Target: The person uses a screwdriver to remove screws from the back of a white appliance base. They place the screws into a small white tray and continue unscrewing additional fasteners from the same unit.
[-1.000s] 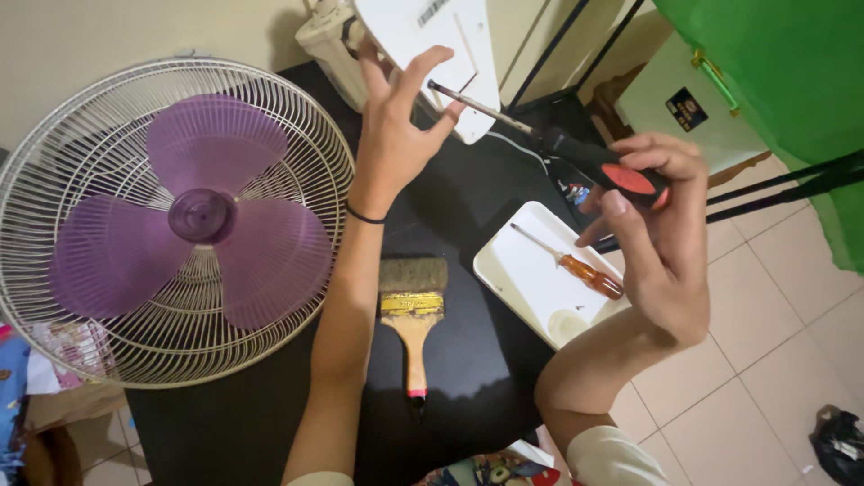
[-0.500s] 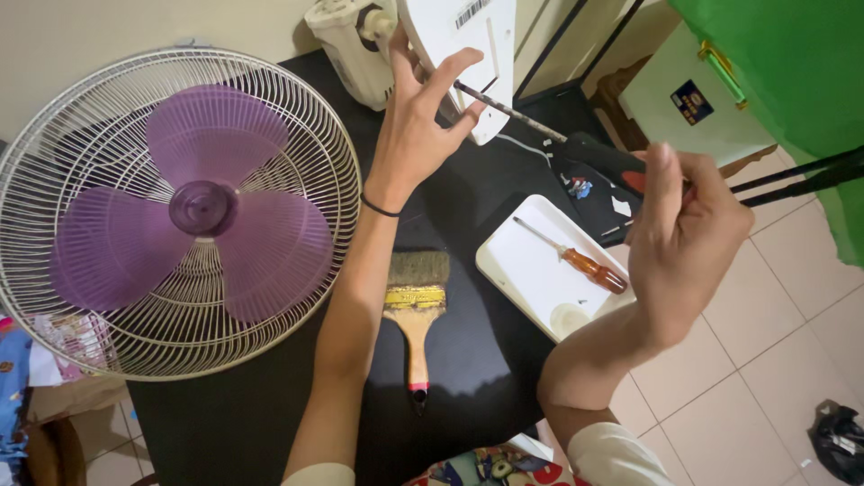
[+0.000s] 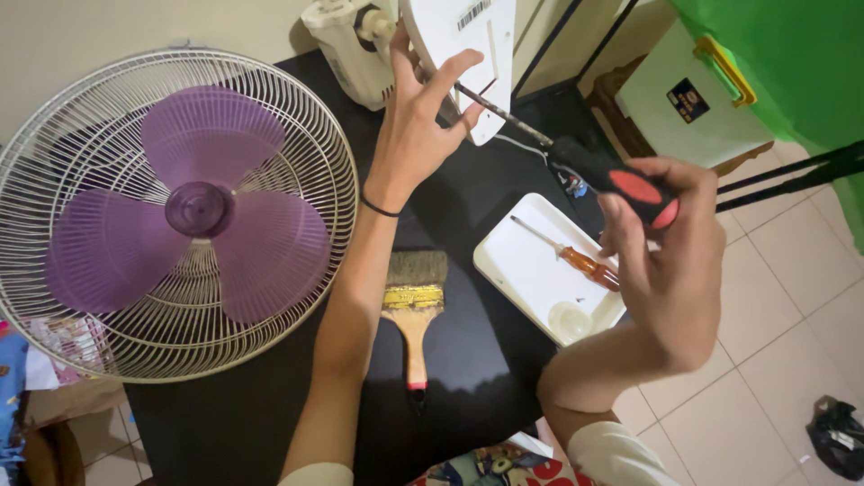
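My left hand presses against a white plastic fan housing panel at the top of the black table, fingers spread around the screwdriver's tip. My right hand grips a large screwdriver with a black and red handle; its shaft angles up-left to the white panel. Behind the panel sits a white fan motor body.
A round fan grille with purple blades lies on the left of the black table. A paintbrush lies between my arms. A white tray holds an orange-handled screwdriver. A green-lidded bin stands on the tiled floor at right.
My right hand has turned on the screwdriver handle and come lower and nearer. The left hand stays on the white panel. The view has shifted slightly.
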